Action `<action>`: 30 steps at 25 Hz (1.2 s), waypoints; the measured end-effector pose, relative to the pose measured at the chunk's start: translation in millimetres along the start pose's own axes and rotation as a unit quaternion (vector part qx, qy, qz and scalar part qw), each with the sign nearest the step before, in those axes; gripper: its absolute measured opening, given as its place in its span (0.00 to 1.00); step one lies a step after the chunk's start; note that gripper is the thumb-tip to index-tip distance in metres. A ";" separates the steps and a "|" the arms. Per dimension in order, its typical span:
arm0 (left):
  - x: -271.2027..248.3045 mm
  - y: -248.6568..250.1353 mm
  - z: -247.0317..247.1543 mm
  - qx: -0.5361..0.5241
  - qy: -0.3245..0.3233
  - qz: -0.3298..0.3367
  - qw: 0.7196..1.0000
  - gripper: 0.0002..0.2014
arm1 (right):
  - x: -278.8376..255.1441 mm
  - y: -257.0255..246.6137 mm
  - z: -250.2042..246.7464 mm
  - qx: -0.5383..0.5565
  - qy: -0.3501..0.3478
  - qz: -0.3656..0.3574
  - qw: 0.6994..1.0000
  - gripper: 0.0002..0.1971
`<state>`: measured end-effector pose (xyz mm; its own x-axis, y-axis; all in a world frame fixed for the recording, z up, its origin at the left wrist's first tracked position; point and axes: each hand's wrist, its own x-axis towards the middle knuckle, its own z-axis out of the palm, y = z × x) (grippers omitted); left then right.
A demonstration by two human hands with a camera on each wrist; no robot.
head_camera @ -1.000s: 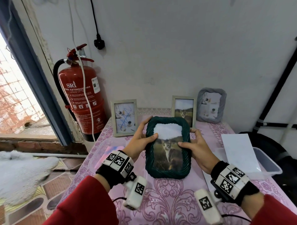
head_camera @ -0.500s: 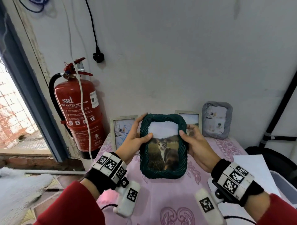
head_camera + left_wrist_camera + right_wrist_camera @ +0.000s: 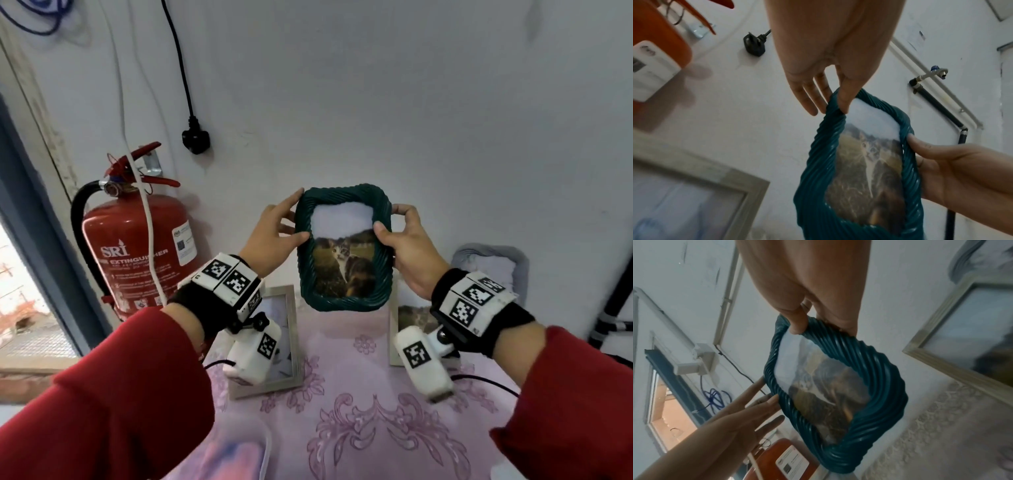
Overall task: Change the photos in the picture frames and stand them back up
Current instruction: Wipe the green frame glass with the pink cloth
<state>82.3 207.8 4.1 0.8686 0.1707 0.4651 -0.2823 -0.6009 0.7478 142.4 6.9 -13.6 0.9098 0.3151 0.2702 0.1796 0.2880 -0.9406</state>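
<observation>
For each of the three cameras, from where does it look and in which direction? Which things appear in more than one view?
Head: worn on the head, looks forward and down at the green frame; left hand, right hand and red sleeves show.
Left wrist: looks along the left hand at the green frame.
Right wrist: looks along the right hand at the green frame.
All three share the green frame, both hands and the fire extinguisher.

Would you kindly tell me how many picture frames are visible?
4: the green frame held up, two grey-wood frames and a grey frame behind the wrists.
</observation>
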 end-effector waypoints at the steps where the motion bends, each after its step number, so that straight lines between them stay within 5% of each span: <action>1: 10.7 -4.9 -0.9 0.016 -0.001 0.004 1.000 0.35 | 11.5 3.4 2.4 0.009 0.005 0.004 1.000 0.11; 5: 41.8 -29.4 -0.6 0.058 -0.024 -0.026 0.998 0.35 | 50.7 31.2 13.6 0.058 0.014 0.025 0.998 0.01; 15: 73.6 -100.8 21.8 0.088 -0.164 -0.261 0.947 0.36 | 119.1 136.4 20.4 0.033 0.086 0.091 0.992 0.07; 25: 76.6 -125.9 34.5 0.136 -0.212 -0.282 0.926 0.37 | 127.8 185.4 7.5 0.078 0.113 0.120 0.983 0.07; 30: 70.4 -120.1 27.8 0.148 -0.215 -0.281 0.924 0.37 | 120.5 180.4 6.2 0.005 0.116 0.114 0.987 0.01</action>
<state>188.7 270.2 -66.2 0.9438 0.2326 -0.2349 0.3299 -0.7096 0.6227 282.1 102.5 -149.5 0.9876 0.1571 -0.0046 -0.0431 0.2426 -0.9692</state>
